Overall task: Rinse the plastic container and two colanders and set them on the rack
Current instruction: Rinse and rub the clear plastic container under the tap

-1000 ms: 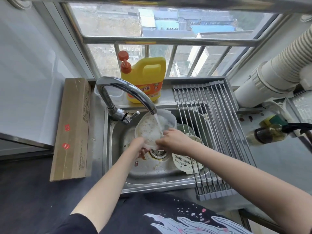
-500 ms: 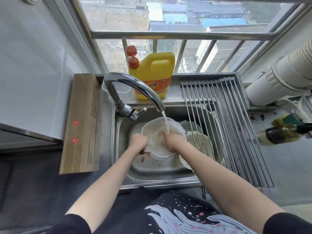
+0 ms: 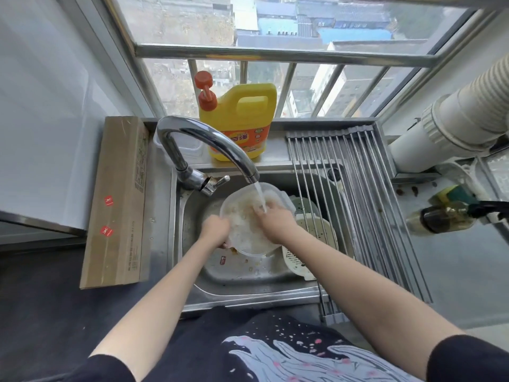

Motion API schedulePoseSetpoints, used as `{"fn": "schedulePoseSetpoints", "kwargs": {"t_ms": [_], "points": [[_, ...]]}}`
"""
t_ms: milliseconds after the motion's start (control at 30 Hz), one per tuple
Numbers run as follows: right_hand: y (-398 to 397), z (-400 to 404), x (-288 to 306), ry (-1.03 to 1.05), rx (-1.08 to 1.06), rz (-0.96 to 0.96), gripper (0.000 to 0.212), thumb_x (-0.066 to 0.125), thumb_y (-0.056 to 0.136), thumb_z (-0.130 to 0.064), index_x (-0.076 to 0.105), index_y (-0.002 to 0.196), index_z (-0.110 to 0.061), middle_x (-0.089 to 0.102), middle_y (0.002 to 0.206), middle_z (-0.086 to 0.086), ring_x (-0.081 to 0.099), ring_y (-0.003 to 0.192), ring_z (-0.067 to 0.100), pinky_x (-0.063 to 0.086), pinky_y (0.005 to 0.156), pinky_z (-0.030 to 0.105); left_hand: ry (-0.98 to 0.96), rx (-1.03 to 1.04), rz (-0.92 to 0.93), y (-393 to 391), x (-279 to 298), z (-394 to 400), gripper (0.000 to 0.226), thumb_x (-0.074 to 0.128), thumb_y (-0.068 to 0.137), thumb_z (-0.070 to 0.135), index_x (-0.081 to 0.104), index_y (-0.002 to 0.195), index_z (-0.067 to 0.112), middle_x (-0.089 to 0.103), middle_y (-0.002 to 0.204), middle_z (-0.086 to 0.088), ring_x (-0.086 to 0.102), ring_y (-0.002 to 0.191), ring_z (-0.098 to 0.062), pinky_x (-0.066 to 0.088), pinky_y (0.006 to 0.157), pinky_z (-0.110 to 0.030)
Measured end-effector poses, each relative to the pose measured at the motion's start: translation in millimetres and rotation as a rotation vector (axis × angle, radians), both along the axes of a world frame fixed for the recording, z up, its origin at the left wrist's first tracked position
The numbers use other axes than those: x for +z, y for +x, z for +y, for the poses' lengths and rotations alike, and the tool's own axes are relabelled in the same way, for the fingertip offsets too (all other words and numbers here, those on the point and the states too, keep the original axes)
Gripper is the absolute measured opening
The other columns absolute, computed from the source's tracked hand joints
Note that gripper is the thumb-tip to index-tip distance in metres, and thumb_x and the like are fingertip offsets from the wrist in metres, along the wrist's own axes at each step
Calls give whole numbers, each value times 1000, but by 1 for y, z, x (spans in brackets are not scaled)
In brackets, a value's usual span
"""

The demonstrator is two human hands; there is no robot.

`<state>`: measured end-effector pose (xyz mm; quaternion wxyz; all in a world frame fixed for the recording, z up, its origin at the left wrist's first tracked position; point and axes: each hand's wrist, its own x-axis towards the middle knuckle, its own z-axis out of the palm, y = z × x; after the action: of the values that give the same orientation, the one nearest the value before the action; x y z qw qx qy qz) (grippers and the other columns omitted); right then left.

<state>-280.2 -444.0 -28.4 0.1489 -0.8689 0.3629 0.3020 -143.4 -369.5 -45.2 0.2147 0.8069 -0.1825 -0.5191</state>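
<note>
A clear plastic container (image 3: 245,230) sits under the running faucet (image 3: 209,144) in the steel sink (image 3: 190,205). My left hand (image 3: 214,230) grips its left rim. My right hand (image 3: 275,221) reaches inside it, fingers under the water stream, rubbing the inner wall. To the right in the sink lies a cream colander (image 3: 316,232), with a green colander (image 3: 303,206) partly hidden behind it. The roll-up metal rack (image 3: 358,194) spans the sink's right side with nothing on it.
A yellow detergent jug (image 3: 239,122) stands on the ledge behind the faucet. A long cardboard box (image 3: 118,202) lies left of the sink. An oil bottle (image 3: 440,219) and sponge (image 3: 454,195) are on the right counter, below a white duct (image 3: 454,119).
The container has turned from tilted toward the stream to mouth-up under the faucet. My right hand moved from its lower edge to inside it. The camera view shifted down.
</note>
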Motion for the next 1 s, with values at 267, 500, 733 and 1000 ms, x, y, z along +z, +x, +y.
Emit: {"fn": "schedulePoseSetpoints", "kwargs": {"t_ms": [267, 500, 733, 1000], "points": [[0, 8, -5, 5, 58, -21, 59, 42, 93, -12, 25, 149, -14, 29, 153, 12, 35, 133, 33, 34, 105, 41, -60, -11, -56, -1, -2, -2, 26, 46, 91, 17, 56, 73, 2, 52, 61, -12, 52, 51, -25, 40, 45, -23], [-6, 8, 0, 30, 101, -15, 61, 42, 93, -8, 23, 150, -15, 28, 155, 8, 23, 142, 32, 21, 114, 47, -88, -10, -3, -4, -6, 3, 24, 44, 91, 14, 56, 77, -1, 49, 57, -11, 48, 47, -23, 36, 37, -22], [-11, 1, 11, 26, -30, -159, 63, 39, 91, -9, 26, 149, -31, 56, 133, 7, 57, 112, 30, 49, 88, 40, -39, 58, 56, -4, -23, 8, 33, 48, 95, 28, 59, 96, -3, 50, 59, -10, 50, 54, -25, 37, 49, -25], [-12, -31, 51, -460, -330, -476, 34, 59, 87, -20, 54, 120, -20, 57, 117, 5, 54, 105, 27, 46, 77, 38, 24, 392, 381, -3, -35, 3, 13, 40, 91, 11, 52, 87, 10, 44, 57, -6, 39, 36, -16, 32, 36, -12]]}}
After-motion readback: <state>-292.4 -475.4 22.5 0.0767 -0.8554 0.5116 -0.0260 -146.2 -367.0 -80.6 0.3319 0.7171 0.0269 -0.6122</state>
